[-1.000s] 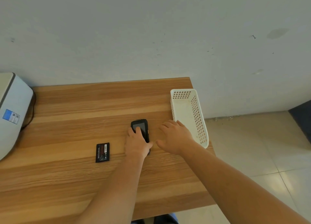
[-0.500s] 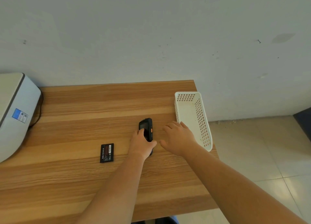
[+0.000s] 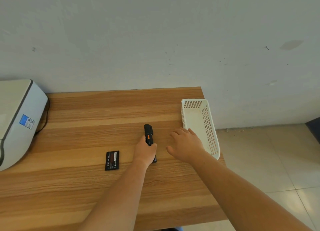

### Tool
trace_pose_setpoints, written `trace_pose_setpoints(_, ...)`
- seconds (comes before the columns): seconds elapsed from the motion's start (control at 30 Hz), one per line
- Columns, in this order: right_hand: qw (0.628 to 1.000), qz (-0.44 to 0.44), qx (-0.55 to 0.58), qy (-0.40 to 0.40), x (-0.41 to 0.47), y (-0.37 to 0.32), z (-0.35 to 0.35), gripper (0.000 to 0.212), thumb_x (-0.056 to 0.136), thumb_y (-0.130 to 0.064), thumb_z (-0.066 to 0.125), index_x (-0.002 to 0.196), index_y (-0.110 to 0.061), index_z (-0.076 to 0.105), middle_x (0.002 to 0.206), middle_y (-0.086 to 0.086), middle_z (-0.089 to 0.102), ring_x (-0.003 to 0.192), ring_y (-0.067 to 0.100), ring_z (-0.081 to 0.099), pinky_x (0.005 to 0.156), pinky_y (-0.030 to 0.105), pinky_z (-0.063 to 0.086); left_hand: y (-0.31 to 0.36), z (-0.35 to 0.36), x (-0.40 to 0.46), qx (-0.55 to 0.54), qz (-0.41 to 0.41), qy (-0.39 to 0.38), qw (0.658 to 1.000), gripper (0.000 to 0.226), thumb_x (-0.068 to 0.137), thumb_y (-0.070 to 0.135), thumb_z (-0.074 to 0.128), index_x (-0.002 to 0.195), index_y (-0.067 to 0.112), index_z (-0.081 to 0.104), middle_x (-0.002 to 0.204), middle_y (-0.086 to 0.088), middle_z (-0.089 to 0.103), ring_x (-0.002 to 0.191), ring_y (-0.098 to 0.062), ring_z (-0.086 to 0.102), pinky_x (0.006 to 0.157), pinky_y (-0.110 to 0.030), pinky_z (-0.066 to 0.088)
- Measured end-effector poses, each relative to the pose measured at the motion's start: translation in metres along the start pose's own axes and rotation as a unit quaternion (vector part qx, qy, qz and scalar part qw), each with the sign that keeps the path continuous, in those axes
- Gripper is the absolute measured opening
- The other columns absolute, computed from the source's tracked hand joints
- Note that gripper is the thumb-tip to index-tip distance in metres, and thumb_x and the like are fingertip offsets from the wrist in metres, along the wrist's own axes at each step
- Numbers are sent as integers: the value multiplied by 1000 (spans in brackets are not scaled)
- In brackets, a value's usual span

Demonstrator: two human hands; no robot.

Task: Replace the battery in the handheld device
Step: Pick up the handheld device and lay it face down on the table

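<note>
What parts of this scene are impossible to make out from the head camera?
- Handheld device: turned on edge, lower half covered by the left hand; back cover unseen.
- Battery: label print too small to read.
- Grey machine: cut off by the left edge.
- White basket: near end hidden behind the right hand.

My left hand (image 3: 146, 150) grips a matt black plastic device (image 3: 149, 134); the table (image 3: 86, 126) is smooth grained wood, the basket (image 3: 210, 132) perforated white plastic, the battery (image 3: 112, 160) matt black.
</note>
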State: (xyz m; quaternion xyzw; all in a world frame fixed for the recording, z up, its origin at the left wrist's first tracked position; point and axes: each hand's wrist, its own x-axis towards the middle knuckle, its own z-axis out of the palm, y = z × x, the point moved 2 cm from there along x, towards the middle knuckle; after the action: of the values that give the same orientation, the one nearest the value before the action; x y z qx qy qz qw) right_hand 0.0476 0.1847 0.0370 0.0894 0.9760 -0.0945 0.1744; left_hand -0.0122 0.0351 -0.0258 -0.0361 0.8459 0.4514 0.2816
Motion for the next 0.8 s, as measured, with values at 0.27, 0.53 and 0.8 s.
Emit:
trace_pose_setpoints(0.27,1000,7,18,4,-4,3,-3,65,91,-57,43,145,-22,41,150,-2,41,143,17,28,121,43,14,-8,-10,8,4,-18,30,999,23,91,16,60,113,15,56,100,-7,64,80,-17,62,56,-25,48)
trace_pose_setpoints(0.53,999,15,40,5,-8,0,-8,65,90,-59,43,144,-23,42,150,-3,41,141,18,32,113,39,28,-13,-14,17,60,-26,51,997,23,90,12,61,112,11,56,102,-9,64,81,-22,61,65,-35,56)
trace_pose_setpoints(0.8,998,23,50,7,-9,2,-9,65,90,-60,45,143,-23,43,150,-4,41,140,17,33,111,38,32,-23,-11,26,166,-17,51,985,65,73,25,81,128,9,49,122,-11,51,113,-29,53,96,-44,47)
